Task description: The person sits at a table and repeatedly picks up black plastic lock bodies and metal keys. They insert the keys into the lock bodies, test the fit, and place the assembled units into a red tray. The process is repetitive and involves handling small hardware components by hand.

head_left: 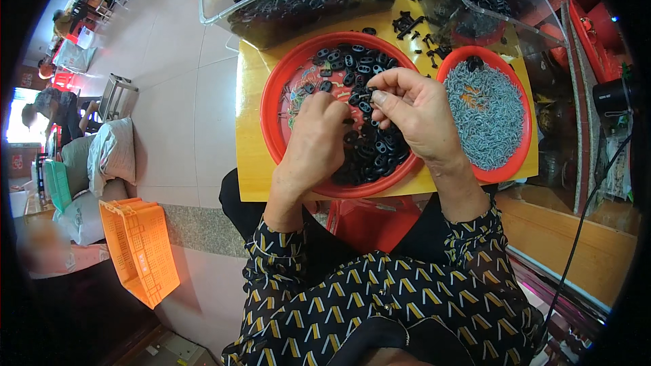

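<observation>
A round red tray [269, 116] lies before me, heaped with small black oval plastic parts [380, 152], many with two holes. Over its right half, my right hand [427, 118] pinches a small black plastic part [370, 91] between thumb and forefinger; its finer shape is too small to read. My left hand [313, 137] is over the tray's middle, fingers curled down and closed. Whatever its fingertips hold is hidden by the hand. Beside my right hand stands a red basin [526, 137] full of small silver screws [485, 118].
Clear plastic bins [315, 3] of black parts stand at the yellow table's [252, 169] far side. Loose black pieces [410, 26] lie between them and the basin. An orange crate [139, 251] is on the floor at left, near white sacks [112, 152]. A black cable [583, 210] hangs at right.
</observation>
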`<state>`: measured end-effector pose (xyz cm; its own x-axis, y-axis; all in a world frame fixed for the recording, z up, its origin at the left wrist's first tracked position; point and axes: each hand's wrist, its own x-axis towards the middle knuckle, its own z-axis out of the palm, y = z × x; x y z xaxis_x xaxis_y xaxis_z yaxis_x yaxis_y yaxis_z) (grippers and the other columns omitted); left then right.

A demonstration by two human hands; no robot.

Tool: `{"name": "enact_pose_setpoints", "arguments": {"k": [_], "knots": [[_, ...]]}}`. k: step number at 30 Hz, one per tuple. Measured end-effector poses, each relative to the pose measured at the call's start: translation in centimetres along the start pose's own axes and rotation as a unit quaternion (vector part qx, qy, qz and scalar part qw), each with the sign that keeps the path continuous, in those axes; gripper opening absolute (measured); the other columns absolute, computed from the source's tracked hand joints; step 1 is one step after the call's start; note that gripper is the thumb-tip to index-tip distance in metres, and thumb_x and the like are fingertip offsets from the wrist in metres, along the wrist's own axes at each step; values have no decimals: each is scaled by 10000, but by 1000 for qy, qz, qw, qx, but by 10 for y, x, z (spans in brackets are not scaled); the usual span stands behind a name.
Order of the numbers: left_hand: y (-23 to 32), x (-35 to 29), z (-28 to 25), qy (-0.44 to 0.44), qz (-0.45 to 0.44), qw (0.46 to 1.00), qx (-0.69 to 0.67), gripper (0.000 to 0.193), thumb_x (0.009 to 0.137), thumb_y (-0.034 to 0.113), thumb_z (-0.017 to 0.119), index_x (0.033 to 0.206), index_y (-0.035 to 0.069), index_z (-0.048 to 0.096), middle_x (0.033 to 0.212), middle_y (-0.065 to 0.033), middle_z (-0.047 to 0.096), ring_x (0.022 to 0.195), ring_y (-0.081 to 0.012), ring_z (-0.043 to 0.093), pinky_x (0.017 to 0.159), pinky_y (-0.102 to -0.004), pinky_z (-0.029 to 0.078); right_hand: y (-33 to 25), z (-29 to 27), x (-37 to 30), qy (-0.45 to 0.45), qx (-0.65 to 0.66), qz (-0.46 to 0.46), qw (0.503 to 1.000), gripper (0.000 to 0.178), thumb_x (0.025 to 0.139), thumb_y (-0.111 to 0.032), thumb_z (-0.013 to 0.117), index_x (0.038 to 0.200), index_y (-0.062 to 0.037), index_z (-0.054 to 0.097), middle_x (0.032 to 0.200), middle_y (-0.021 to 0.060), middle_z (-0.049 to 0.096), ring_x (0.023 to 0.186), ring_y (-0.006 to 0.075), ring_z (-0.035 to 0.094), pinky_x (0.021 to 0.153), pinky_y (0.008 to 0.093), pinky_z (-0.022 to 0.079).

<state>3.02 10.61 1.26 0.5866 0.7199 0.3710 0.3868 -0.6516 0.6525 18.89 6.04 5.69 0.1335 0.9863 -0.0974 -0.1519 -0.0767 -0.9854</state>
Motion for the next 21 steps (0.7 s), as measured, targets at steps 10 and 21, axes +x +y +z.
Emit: {"name": "enact_pose_setpoints", "arguments": {"k": [10,21], "knots": [[24,-2,-12,75,-192,868,-452,216,788,-52,536,998,-11,566,829,-41,603,719,-77,554,637,-196,459,5,6,-3,-55,167,19,984,118,830,-54,520,923,19,527,811,50,577,685,80,567,598,190,470],[11,-2,-11,65,-88,931,-348,193,799,-14,547,988,-21,582,810,-44,606,688,-81,565,602,-190,463,8,7,-3,-74,234,64,967,112,835,-63,520,920,9,527,814,51,569,690,94,570,603,204,475]]}}
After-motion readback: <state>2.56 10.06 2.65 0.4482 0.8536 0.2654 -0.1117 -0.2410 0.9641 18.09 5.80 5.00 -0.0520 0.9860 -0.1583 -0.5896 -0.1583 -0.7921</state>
